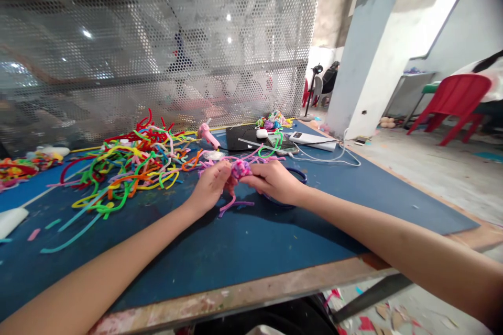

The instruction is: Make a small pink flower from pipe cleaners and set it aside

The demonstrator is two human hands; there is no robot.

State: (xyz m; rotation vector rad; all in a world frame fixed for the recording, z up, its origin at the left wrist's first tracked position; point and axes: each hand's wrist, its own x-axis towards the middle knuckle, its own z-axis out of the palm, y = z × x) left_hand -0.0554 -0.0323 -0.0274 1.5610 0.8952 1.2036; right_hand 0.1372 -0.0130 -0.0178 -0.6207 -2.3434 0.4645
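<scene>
My left hand (pixel 212 187) and my right hand (pixel 275 182) meet over the middle of the table. Between them is a small knotted bundle of pink and purple pipe cleaners (pixel 240 169), pinched from both sides by my closed fingers. Loose pink and purple ends (pixel 236 205) hang below it onto the blue tabletop (pixel 220 256). More purple and pink stems lie just behind my hands. A dark blue ring-shaped thing (pixel 301 174) shows partly behind my right hand.
A tangled heap of coloured pipe cleaners (pixel 133 159) spreads on the left. Behind my hands are a pink glue gun (pixel 208 136), a black flat item (pixel 238 137), a white case (pixel 261 134) and a white power bank (pixel 312 141) with a cable. A perforated metal panel (pixel 157 63) stands behind.
</scene>
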